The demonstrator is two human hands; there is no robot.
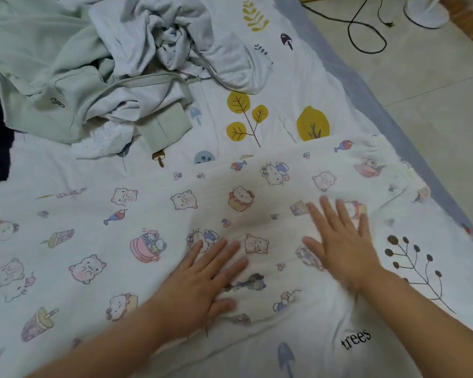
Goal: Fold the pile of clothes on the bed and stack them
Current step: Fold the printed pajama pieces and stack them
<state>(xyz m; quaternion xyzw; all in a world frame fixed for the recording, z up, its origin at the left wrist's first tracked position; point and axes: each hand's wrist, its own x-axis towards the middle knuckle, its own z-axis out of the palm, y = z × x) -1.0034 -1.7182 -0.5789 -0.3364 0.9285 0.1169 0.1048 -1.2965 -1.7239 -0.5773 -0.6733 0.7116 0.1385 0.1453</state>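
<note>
Smoothing the cartoon-print garment (153, 214) flat on the bed (298, 85), your left hand (202, 279) and right hand (342, 241) pressed with fingers straight, gripping nothing; you did well to sweep outward before folding.

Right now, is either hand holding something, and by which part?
Nothing is held. The left hand and the right hand lie flat, fingers straight, on the cartoon-print garment.

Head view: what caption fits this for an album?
Both hands, left hand and right hand, flat on cartoon-print garment; unfolded pile behind.
</note>
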